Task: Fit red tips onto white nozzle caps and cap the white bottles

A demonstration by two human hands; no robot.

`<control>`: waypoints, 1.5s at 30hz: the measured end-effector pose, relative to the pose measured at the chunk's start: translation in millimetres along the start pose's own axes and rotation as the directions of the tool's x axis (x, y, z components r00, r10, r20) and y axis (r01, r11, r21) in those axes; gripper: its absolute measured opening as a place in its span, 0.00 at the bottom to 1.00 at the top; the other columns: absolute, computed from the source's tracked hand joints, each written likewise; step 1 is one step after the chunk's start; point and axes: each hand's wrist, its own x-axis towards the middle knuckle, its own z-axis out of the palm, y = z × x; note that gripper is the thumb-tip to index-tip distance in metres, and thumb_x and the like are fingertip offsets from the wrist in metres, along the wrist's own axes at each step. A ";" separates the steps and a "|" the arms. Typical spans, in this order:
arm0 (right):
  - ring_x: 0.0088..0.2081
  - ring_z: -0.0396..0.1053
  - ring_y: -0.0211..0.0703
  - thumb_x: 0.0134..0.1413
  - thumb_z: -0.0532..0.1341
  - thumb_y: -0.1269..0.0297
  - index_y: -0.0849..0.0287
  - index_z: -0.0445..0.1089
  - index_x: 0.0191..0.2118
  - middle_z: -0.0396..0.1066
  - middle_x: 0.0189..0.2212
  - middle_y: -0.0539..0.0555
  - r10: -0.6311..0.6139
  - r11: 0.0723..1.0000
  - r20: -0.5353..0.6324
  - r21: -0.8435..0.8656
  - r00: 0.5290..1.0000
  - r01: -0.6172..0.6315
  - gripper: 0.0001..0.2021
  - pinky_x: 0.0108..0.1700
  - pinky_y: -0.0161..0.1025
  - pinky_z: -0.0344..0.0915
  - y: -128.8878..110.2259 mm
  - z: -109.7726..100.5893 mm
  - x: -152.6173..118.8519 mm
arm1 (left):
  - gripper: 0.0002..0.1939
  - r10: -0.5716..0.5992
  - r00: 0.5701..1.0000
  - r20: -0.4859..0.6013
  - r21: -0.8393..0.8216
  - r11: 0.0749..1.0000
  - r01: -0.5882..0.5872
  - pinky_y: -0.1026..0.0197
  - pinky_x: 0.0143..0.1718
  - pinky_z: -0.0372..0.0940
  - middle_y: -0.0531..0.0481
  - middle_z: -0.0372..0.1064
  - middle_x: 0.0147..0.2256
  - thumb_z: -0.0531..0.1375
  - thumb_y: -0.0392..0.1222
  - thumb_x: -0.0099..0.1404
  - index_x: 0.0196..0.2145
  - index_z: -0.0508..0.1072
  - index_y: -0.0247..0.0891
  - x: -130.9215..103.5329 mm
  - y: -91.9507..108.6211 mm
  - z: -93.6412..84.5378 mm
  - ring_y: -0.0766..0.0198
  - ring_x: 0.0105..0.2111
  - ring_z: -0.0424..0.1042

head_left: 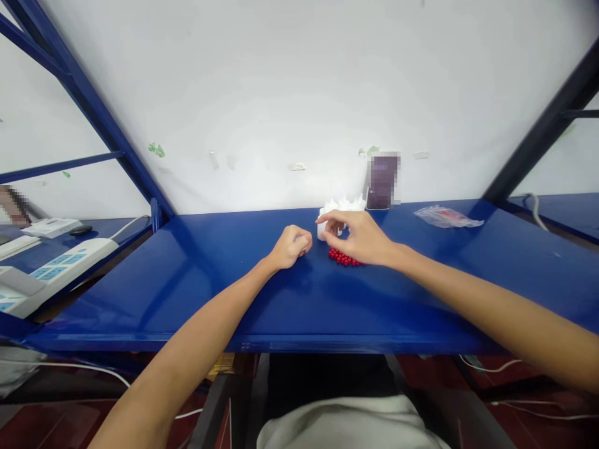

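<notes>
My left hand is closed in a fist on the blue tabletop, left of the beads. Whatever its curled fingers may hold is hidden. Just above a patch of small round red beads is my right hand, its thumb and forefinger curved with a gap between them. I see nothing between those two fingertips. Behind my right hand stands a cluster of white containers, partly covered by the fingers. The right hand also hides part of the beads.
A dark upright device, blurred out, leans at the wall. To its right lies a clear plastic bag with something red in it. A white power strip is at the left. Blue frame posts flank the table.
</notes>
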 end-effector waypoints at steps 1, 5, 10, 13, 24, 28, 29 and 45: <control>0.28 0.72 0.40 0.54 0.62 0.68 0.61 0.75 0.44 0.77 0.28 0.51 0.024 1.000 0.003 -0.008 1.000 -0.024 0.11 0.36 0.39 0.68 0.6 -0.4 1.5 | 0.22 -0.012 1.000 -0.022 0.000 1.000 0.012 0.66 0.20 0.52 0.53 0.58 0.15 0.51 0.52 0.62 0.17 0.64 0.35 0.0 -0.9 -1.6 0.71 0.17 0.56; 0.20 0.64 0.36 0.55 0.63 0.66 0.61 0.76 0.43 0.68 0.17 0.45 0.086 0.996 0.143 -0.017 0.986 -0.084 0.11 0.31 0.37 0.61 2.6 7.4 5.0 | 0.22 -0.069 0.995 -0.072 -0.059 0.996 0.065 0.67 0.20 0.53 0.54 0.59 0.15 0.51 0.52 0.64 0.19 0.66 0.35 0.1 -4.7 -2.7 0.71 0.16 0.57; 0.21 0.61 0.34 0.59 0.60 0.64 0.62 0.75 0.40 0.66 0.17 0.45 0.088 0.996 0.186 0.001 0.979 -0.090 0.09 0.29 0.35 0.56 -0.7 20.8 15.1 | 0.28 -0.084 0.996 -0.023 -0.164 0.983 0.079 0.66 0.19 0.55 0.54 0.59 0.14 0.48 0.59 0.69 0.21 0.66 0.35 -0.5 -10.0 -0.3 0.71 0.15 0.58; 0.23 0.62 0.34 0.59 0.59 0.66 0.61 0.74 0.38 0.68 0.20 0.46 0.073 0.997 0.149 0.018 0.986 -0.077 0.07 0.30 0.35 0.57 -4.2 22.3 23.4 | 0.31 -0.118 0.992 -0.046 -0.167 0.980 0.109 0.66 0.19 0.56 0.54 0.60 0.15 0.43 0.62 0.70 0.22 0.67 0.36 -0.7 -15.2 -7.6 0.70 0.14 0.58; 0.31 0.71 0.45 0.62 0.60 0.60 0.57 0.76 0.39 0.75 0.29 0.55 0.227 0.915 0.289 -0.391 0.930 -0.102 0.09 0.28 0.38 0.53 4.8 55.4 34.3 | 0.24 -0.185 0.827 -0.531 0.103 0.954 0.280 0.67 0.22 0.58 0.54 0.64 0.20 0.47 0.56 0.70 0.25 0.68 0.36 0.0 -38.4 -45.2 0.70 0.18 0.64; 0.34 0.70 0.45 0.65 0.55 0.59 0.59 0.76 0.36 0.75 0.36 0.59 0.151 0.911 0.157 -0.405 0.976 -0.076 0.14 0.31 0.39 0.55 4.0 44.0 28.6 | 0.28 -0.077 0.763 -0.641 0.138 0.967 0.213 0.66 0.22 0.57 0.53 0.62 0.18 0.46 0.59 0.71 0.22 0.67 0.37 0.4 -23.5 -42.4 0.69 0.18 0.62; 0.34 0.69 0.44 0.65 0.55 0.59 0.59 0.75 0.34 0.74 0.36 0.59 0.125 0.918 0.139 -0.391 0.982 -0.061 0.14 0.31 0.39 0.56 4.4 37.8 25.0 | 0.29 -0.060 0.758 -0.650 0.128 0.974 0.187 0.66 0.21 0.57 0.53 0.61 0.18 0.46 0.60 0.71 0.22 0.67 0.37 0.2 -18.3 -41.0 0.70 0.18 0.62; 0.45 0.72 0.48 0.65 0.43 0.39 0.47 0.54 0.64 0.70 0.51 0.57 0.269 0.768 -0.046 0.613 0.962 -0.185 0.29 0.43 0.45 0.70 1.9 17.5 6.0 | 0.21 0.400 0.796 -0.455 0.206 0.917 -0.343 0.52 0.52 0.67 0.43 0.69 0.44 0.42 0.51 0.77 0.45 0.70 0.39 37.9 63.9 57.0 0.59 0.47 0.70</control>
